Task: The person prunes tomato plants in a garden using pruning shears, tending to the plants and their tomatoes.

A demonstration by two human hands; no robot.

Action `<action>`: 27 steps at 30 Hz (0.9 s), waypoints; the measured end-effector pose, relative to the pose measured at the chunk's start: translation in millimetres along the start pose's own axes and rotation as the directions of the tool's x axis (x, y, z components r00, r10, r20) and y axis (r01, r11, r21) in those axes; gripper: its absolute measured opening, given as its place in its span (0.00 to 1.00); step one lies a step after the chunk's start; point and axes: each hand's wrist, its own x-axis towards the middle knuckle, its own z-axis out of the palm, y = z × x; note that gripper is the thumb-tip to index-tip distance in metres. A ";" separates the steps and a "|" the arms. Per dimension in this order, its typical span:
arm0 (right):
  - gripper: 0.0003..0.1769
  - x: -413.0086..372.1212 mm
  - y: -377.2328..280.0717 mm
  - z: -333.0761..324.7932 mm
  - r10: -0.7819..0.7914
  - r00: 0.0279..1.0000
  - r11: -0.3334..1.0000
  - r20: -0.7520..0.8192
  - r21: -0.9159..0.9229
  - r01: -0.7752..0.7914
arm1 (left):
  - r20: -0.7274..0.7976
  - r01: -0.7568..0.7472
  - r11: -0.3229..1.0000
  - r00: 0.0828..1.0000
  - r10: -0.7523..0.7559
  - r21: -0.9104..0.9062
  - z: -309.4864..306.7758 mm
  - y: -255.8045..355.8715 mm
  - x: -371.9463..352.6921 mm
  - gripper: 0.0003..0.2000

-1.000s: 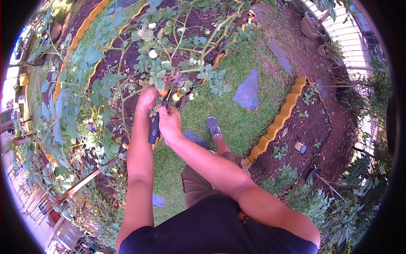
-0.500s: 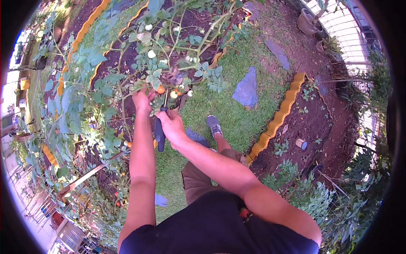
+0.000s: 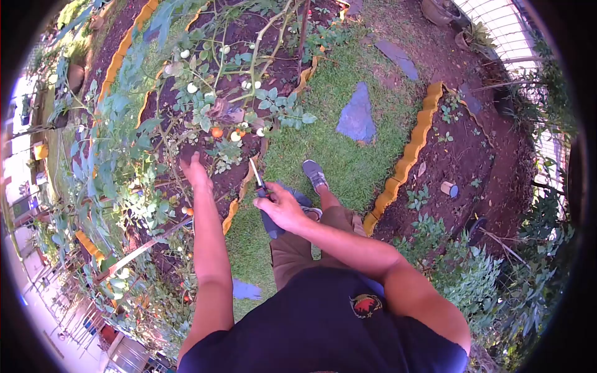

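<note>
My right hand (image 3: 281, 207) is closed around the dark handle of a narrow-bladed tool (image 3: 255, 172), its pale metal blade pointing up and away from me. I cannot make out the tool's exact kind. My left hand (image 3: 196, 173) reaches in among the tomato plant stems with its fingers extended, some of them in shadow; I see nothing held in it. Above and right of that hand hang an orange tomato (image 3: 217, 132) and a pale green tomato (image 3: 235, 136), apart from both hands. More pale tomatoes (image 3: 192, 88) hang higher on the plant (image 3: 252, 78).
Wavy yellow edging (image 3: 410, 158) borders the soil bed on the right. Grass with flat stones (image 3: 357, 115) lies between the beds. A wooden stake (image 3: 140, 250) slants through foliage at lower left. A small can-like object (image 3: 449, 189) rests on the right-hand soil.
My right hand has drawn the tool down and right, away from the tomatoes. My left hand has moved left and lower, off the fruit cluster. The view has shifted slightly.
</note>
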 end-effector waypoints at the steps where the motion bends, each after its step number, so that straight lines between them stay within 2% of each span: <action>1: 0.36 -5.7 13.0 -18.5 0.006 1.000 1.000 -0.005 -0.004 -0.006 | -0.029 -0.139 0.987 0.989 0.142 0.076 -5.4 -0.1 -24.0 0.30; 3: 0.33 -18.0 44.9 -60.2 0.135 0.988 0.991 -0.069 0.003 -0.135 | 0.081 -0.110 0.987 0.992 0.101 0.113 -32.4 -10.7 -62.5 0.33; 5: 0.30 -31.5 81.6 -105.5 0.143 0.963 0.979 -0.228 -0.108 -0.171 | 0.174 -0.130 0.984 0.979 0.107 0.123 -56.8 -12.2 -117.0 0.33; 6: 0.31 -46.6 70.0 -126.4 0.194 0.947 0.965 -0.256 -0.123 -0.231 | 0.248 -0.186 0.961 0.959 0.133 0.205 -77.1 -30.7 -132.7 0.33; 7: 0.32 -62.4 57.6 -146.6 0.242 0.925 0.948 -0.293 -0.132 -0.290 | 0.298 -0.374 0.819 0.918 0.260 0.436 -94.0 -45.3 -154.5 0.33; 8: 0.31 -69.6 65.2 -166.5 0.203 0.904 0.930 -0.376 -0.215 -0.298 | 0.367 -0.362 0.762 0.913 0.175 0.537 -110.3 -47.9 -180.4 0.34; 9: 0.30 -70.1 78.4 -184.0 0.156 0.875 0.904 -0.457 -0.292 -0.314 | 0.438 -0.427 0.678 0.883 0.170 0.598 -124.5 -47.8 -208.8 0.36; 11: 0.35 -68.1 86.1 -212.5 0.224 0.854 0.917 -0.470 -0.195 -0.348 | 0.486 -0.305 0.735 0.873 -0.038 0.605 -151.1 -66.5 -249.5 0.37; 12: 0.37 -65.2 80.9 -222.5 0.262 0.843 0.918 -0.469 -0.148 -0.367 | 0.488 -0.294 0.695 0.868 -0.094 0.656 -160.8 -70.9 -266.8 0.37; 15: 0.37 -44.9 48.8 -230.6 0.197 0.880 0.956 -0.433 -0.113 -0.270 | 0.475 -0.254 0.624 0.853 -0.215 0.739 -180.3 -81.4 -292.6 0.36; 16: 0.26 -43.5 20.9 -219.5 0.114 0.900 0.986 -0.421 -0.065 -0.155 | 0.468 -0.239 0.610 0.849 -0.247 0.756 -182.5 -79.3 -295.9 0.35; 19: 0.25 -25.6 -27.6 -204.4 -0.036 0.945 0.981 -0.325 -0.194 -0.030 | 0.452 -0.163 0.539 0.763 -0.462 0.826 -184.5 -47.1 -298.3 0.32; 20: 0.24 -3.8 -21.0 -205.6 -0.045 0.959 0.974 -0.279 -0.225 -0.019 | 0.507 -0.258 0.572 0.796 -0.331 0.778 -192.0 -51.0 -302.2 0.31; 22: 0.23 -5.0 -64.5 -185.7 -0.086 0.985 0.963 -0.153 -0.267 0.042 | 0.584 -0.393 0.498 0.747 -0.318 0.773 -200.3 -18.3 -309.7 0.28; 24: 0.22 7.0 -70.5 -184.6 -0.100 0.995 0.934 -0.014 -0.345 0.089 | 0.574 -0.422 0.411 0.720 -0.389 0.808 -207.1 65.1 -336.1 0.23; 26: 0.22 24.5 -65.2 -184.2 -0.089 0.992 0.892 0.084 -0.436 0.117 | 0.597 -0.383 0.513 0.718 -0.358 0.768 -224.3 123.6 -370.5 0.20; 27: 0.23 28.5 -64.6 -183.9 -0.082 0.990 0.871 0.115 -0.474 0.128 | 0.643 -0.319 0.641 0.673 -0.365 0.698 -234.5 153.1 -390.1 0.20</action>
